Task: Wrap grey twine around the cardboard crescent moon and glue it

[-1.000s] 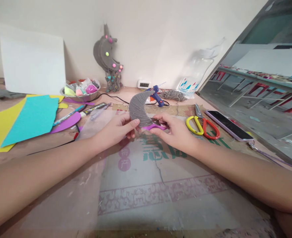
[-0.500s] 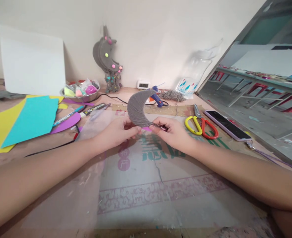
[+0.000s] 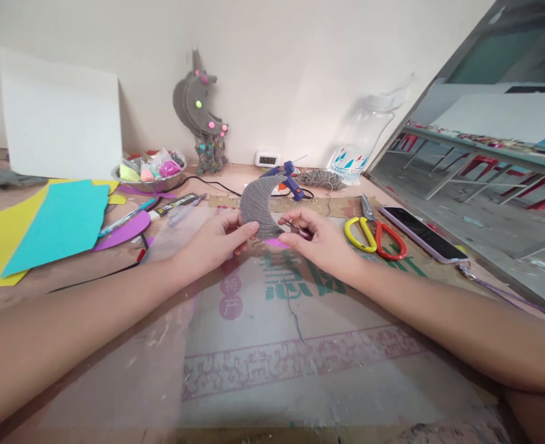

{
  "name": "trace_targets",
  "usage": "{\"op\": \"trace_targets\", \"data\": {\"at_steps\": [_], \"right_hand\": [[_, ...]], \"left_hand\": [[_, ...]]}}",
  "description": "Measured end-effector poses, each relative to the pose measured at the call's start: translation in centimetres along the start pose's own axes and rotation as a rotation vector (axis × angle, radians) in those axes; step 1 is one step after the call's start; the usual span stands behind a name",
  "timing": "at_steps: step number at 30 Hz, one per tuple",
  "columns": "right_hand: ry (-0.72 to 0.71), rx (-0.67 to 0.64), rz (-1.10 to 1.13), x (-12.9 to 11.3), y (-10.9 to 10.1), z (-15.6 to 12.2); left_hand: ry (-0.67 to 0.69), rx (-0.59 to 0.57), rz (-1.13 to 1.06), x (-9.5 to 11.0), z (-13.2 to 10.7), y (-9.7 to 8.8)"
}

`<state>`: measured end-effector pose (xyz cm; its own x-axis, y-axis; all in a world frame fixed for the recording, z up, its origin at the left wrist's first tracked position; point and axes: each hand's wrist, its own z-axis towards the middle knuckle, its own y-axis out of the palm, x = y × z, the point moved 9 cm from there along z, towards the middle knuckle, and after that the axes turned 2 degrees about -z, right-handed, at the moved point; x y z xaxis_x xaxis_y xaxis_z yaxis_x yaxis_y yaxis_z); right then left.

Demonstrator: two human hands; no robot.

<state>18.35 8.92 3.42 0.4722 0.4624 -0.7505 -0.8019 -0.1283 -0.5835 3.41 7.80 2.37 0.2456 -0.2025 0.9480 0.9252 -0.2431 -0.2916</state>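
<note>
A crescent moon shape (image 3: 256, 206) wrapped in grey yarn stands upright above the mat at the middle. My left hand (image 3: 228, 234) grips its lower left edge, thumb in front and fingers behind. Close to the lower tip, my right hand (image 3: 312, 237) has thumb and fingers curled round a thin dark piece; whether it is yarn or part of the crescent, I cannot tell. A bit of purple foam sheet (image 3: 276, 243) shows below the crescent. Behind it lies a blue glue gun (image 3: 293, 185), partly covered, beside a bundle of grey yarn (image 3: 321, 179).
Scissors (image 3: 368, 231) with yellow and red handles and a phone (image 3: 423, 234) lie right. Yellow and blue sheets (image 3: 59, 222), pens (image 3: 128, 217) and a metal bowl (image 3: 154, 184) are left. A decorated moon (image 3: 193, 102) hangs on the wall. Translucent plastic (image 3: 253, 382) covers printed cardboard.
The crescent has dropped slightly and leans a little differently. My right thumb has come away from its lower tip, and the right fingers have shifted. The glue gun shows more.
</note>
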Motion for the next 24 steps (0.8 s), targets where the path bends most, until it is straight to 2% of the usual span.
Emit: {"op": "trace_targets", "data": {"at_steps": [3,6,9,11,14,17,20,21,24], "right_hand": [[-0.020,-0.035,-0.068,-0.1,0.6,0.0],[-0.071,-0.063,-0.070,-0.8,1.0,-0.2],[-0.078,0.042,-0.029,-0.8,-0.6,0.0],[-0.049,0.099,-0.077,0.0,-1.9,0.5],[-0.012,0.087,-0.206,2.2,-3.3,1.9],[-0.030,0.135,-0.283,3.3,-5.4,3.1],[-0.092,0.166,-0.247,1.8,-6.9,2.9],[-0.105,0.098,-0.210,1.0,-6.4,2.6],[-0.153,-0.379,-0.140,-1.6,-1.3,0.4]], "left_hand": [[0.059,0.006,0.090,0.8,-0.3,0.3],[0.044,0.068,0.093,1.0,-0.6,-0.2],[0.028,0.194,0.037,0.6,-0.4,-1.8],[0.052,0.292,-0.053,0.2,0.0,-3.1],[0.019,0.403,-0.243,-1.5,0.8,-4.7],[-0.017,0.416,-0.293,-2.6,1.4,-5.0],[0.003,0.370,-0.281,-2.6,1.5,-4.6],[0.004,0.362,-0.271,-2.6,1.5,-4.5],[-0.003,0.359,-0.237,-2.7,1.4,-4.4]]}}
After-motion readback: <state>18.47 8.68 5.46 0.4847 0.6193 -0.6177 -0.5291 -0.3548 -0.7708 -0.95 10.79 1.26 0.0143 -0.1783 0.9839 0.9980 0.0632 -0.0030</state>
